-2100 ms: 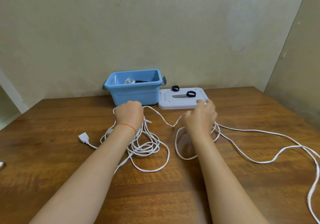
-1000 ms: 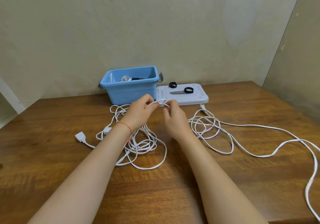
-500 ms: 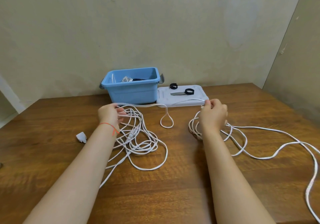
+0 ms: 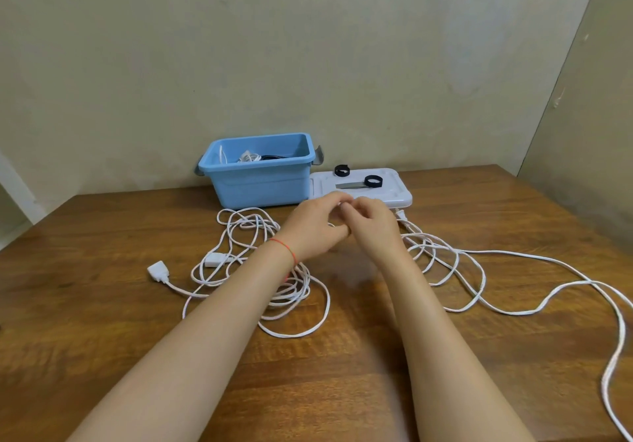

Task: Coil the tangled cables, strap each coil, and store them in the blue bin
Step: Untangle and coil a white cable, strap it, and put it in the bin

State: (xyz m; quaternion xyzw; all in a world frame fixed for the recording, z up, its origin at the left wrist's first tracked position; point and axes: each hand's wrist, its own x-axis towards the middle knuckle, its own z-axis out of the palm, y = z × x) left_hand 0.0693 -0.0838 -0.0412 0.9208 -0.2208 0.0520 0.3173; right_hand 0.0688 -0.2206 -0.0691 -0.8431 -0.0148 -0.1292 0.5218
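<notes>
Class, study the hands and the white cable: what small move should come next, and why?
Probably draw the hands apart to lay another loop: the left hand and right hand meet above the white cable, which sprawls tangled across the table, uncoiled.

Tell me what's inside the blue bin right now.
Inside the blue bin, a white cable coil and something dark beside it show above the rim; its front wall hides anything lower.

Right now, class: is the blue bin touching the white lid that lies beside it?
Touching, as far as the head view shows: the white lid's left edge runs straight into the blue bin's right wall, with no strip of table showing between them.
</notes>
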